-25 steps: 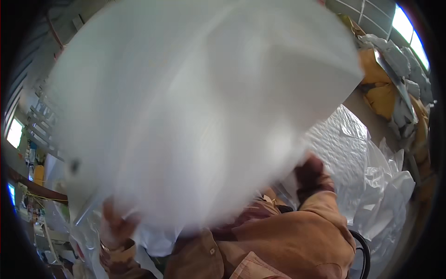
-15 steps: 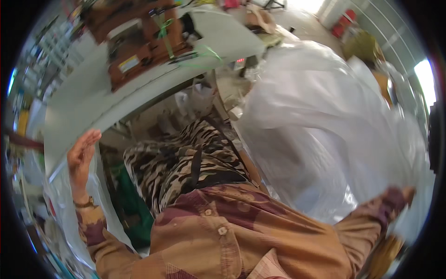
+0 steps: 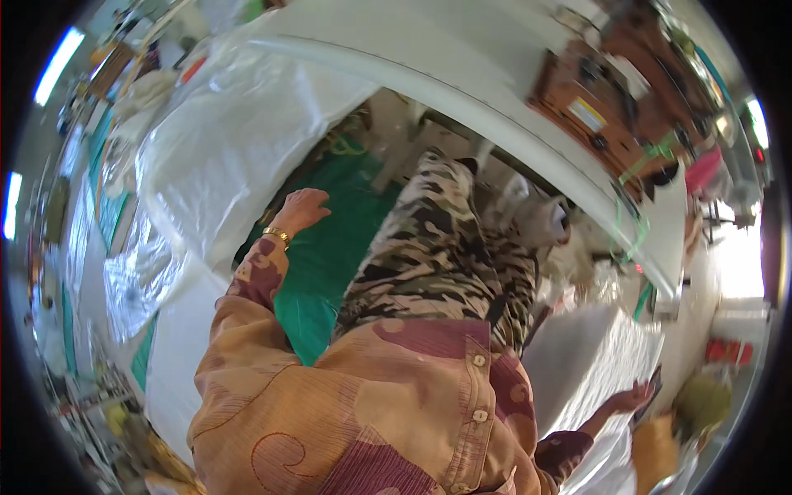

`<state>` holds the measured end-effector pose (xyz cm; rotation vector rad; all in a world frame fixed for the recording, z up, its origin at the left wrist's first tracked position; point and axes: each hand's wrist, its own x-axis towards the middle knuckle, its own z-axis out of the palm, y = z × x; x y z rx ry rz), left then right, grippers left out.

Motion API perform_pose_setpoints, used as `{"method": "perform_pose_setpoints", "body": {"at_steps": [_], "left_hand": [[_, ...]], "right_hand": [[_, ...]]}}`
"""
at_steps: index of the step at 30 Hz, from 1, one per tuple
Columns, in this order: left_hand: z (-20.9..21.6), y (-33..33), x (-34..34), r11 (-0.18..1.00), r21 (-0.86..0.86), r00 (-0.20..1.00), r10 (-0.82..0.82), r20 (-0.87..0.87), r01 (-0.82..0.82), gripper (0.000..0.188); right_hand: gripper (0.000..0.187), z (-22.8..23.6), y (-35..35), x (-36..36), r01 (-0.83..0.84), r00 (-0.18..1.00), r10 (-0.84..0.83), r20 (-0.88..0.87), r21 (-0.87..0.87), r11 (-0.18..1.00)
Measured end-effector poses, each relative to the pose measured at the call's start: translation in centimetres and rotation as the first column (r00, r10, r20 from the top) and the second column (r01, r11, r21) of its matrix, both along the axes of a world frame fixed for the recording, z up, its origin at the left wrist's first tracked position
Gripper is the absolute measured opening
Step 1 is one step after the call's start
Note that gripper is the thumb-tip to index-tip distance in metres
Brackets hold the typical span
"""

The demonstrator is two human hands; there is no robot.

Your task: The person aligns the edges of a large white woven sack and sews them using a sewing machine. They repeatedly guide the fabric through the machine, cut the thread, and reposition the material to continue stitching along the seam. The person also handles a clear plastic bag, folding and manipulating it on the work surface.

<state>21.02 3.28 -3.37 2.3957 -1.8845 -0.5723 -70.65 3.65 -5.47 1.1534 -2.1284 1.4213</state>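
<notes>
Swung from upper left to upper right in half a second, the brown machine (image 3: 606, 95), and with it the pale tabletop (image 3: 462, 45), now arching across the top of the view. No longer ballooning over the right side, the sheer film; in that area now, a white slab-like stack (image 3: 590, 355), partly lost behind the sleeve (image 3: 565, 454). Over to the left hand (image 3: 301, 210), in from the far left, now above the green sheet (image 3: 355, 219): palm down, fingers loosely bent, apparently holding nothing, thumb hard to make out. Just to its left, crumpled clear plastic (image 3: 239, 140), draped over something white and hard to identify. Down at lower right, the right hand (image 3: 629, 400), beside the stack: palm turned up, fingers half curled, small and blurred. At its fingertips, a dark narrow thing (image 3: 657, 384), impossible to tell whether gripped or merely behind. In the middle, camouflage trousers (image 3: 421, 256), running toward the shadow under the tabletop. Half swallowed in there, pale bundles (image 3: 528, 210) of unclear kind. Dangling by the machine, green string (image 3: 631, 235), smeared. Out near the dark rim, something red (image 3: 728, 351) and an olive bundle (image 3: 704, 400), too blurred for detail.
</notes>
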Motion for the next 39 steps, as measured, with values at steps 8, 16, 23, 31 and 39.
{"method": "perform_pose_setpoints", "body": {"at_steps": [8,16,23,31,39], "left_hand": [[-7.2,-4.7,10.9,0.892,-0.324,0.907,0.382,0.174,-0.314,0.032],[-12.3,-11.4,14.2,0.776,-0.545,0.866,0.472,0.166,-0.318,0.027],[-13.9,-12.1,15.4,0.858,-0.476,0.918,0.329,0.223,-0.192,0.016],[-13.2,-12.5,16.6,0.917,-0.389,0.929,0.216,0.302,-0.087,0.012],[-9.3,-13.2,25.5,0.462,-0.654,0.710,0.684,-0.167,-0.598,0.023]], "right_hand": [[0.028,12.9,-13.9,37.2,-0.719,0.215,0.872,-0.440,0.533,0.446],[0.019,10.4,-14.7,41.5,-0.684,0.172,0.949,-0.264,0.661,0.308],[0.020,8.6,-14.4,41.0,-0.679,0.263,0.952,-0.159,0.670,0.299],[0.016,8.1,-14.6,43.6,-0.693,0.203,0.974,-0.104,0.687,0.217],[0.017,8.1,-13.6,43.2,-0.752,0.301,0.952,-0.052,0.601,0.271]]}}
